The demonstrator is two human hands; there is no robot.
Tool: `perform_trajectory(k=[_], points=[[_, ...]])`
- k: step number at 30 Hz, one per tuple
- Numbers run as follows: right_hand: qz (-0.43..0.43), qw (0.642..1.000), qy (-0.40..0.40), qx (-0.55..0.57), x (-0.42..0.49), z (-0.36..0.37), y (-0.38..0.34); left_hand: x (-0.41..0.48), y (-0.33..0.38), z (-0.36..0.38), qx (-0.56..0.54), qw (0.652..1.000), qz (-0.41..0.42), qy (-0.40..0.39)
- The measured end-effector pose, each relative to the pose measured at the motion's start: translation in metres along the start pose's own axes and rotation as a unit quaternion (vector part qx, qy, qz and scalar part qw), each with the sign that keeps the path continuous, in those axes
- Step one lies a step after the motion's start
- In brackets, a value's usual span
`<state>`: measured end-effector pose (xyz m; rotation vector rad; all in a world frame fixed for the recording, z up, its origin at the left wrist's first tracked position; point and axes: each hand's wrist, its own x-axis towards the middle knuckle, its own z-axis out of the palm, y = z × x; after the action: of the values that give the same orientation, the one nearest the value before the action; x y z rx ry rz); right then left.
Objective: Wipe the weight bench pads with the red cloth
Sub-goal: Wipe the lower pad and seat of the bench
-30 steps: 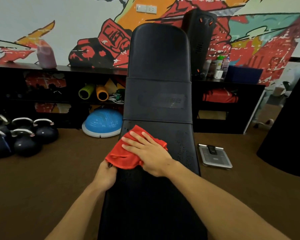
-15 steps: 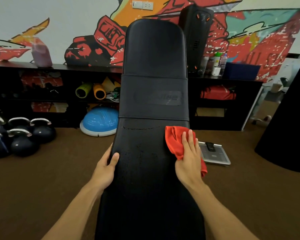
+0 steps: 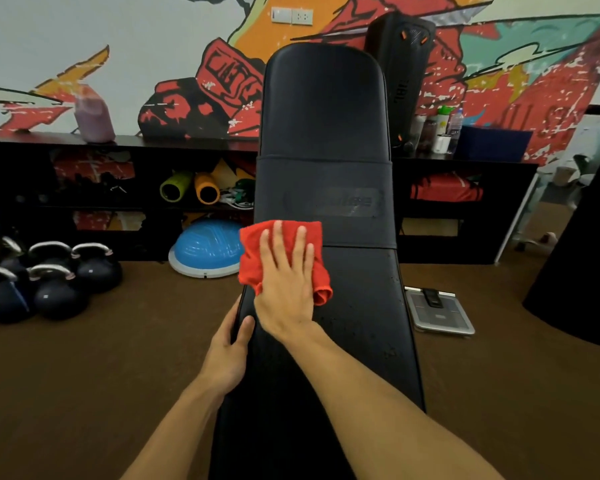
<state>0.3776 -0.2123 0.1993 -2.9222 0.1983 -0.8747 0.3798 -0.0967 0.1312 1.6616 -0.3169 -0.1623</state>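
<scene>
Kettlebells [image 3: 52, 282] are sitting on the floor to the left, a blue dome [image 3: 207, 249] is lying beside the bench [image 3: 357, 306], and a scale [image 3: 439, 311] is resting on the floor to its right. A shelf [image 3: 118, 188] is running along the wall behind. The right hand [image 3: 286, 292] is lying flat, its fingers [image 3: 278, 244] spread wide, pressing the red cloth [image 3: 253, 258] onto the bench's left side, just below the upright back pad [image 3: 324, 133]. The left hand [image 3: 227, 355] is gripping the bench's left edge, thumb on top, fingers curling underneath.
</scene>
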Motion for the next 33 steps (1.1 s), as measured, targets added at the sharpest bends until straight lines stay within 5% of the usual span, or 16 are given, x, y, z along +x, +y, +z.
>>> perform_trajectory(k=[5,10,17,20,21,23,27,29,31,33], points=[[-0.24,0.965,-0.085,-0.07,-0.024,0.005,0.013,0.002,-0.004,-0.001,0.004,1.0,-0.007,0.012],[-0.287,0.95,-0.107,-0.068,-0.026,-0.015,0.062,0.0,0.0,-0.004,-0.006,1.0,-0.001,-0.01],[-0.091,0.996,-0.019,-0.012,-0.063,-0.045,0.148,0.001,-0.001,-0.008,-0.005,0.999,-0.051,-0.018],[0.031,0.991,0.016,0.131,-0.09,-0.033,0.167,-0.002,0.004,-0.007,0.003,0.998,-0.058,-0.024],[0.084,0.967,0.026,0.241,-0.094,-0.033,0.165,-0.003,0.004,-0.005,0.006,0.998,-0.059,-0.021],[0.205,0.862,0.093,0.455,-0.092,-0.041,0.158,-0.006,0.007,-0.002,0.008,0.999,-0.051,-0.015],[0.327,0.759,0.245,0.507,-0.06,-0.071,0.146,-0.009,0.011,0.0,0.006,0.999,-0.045,-0.017],[0.292,0.806,0.245,0.453,-0.037,-0.074,0.134,-0.008,0.011,0.0,0.005,0.999,-0.044,-0.015],[0.244,0.913,0.148,0.29,-0.017,-0.061,0.113,-0.008,0.012,-0.001,-0.001,0.999,-0.045,-0.015],[0.251,0.954,0.058,0.156,-0.009,-0.042,0.09,-0.008,0.012,0.0,-0.004,0.999,-0.047,-0.021]])
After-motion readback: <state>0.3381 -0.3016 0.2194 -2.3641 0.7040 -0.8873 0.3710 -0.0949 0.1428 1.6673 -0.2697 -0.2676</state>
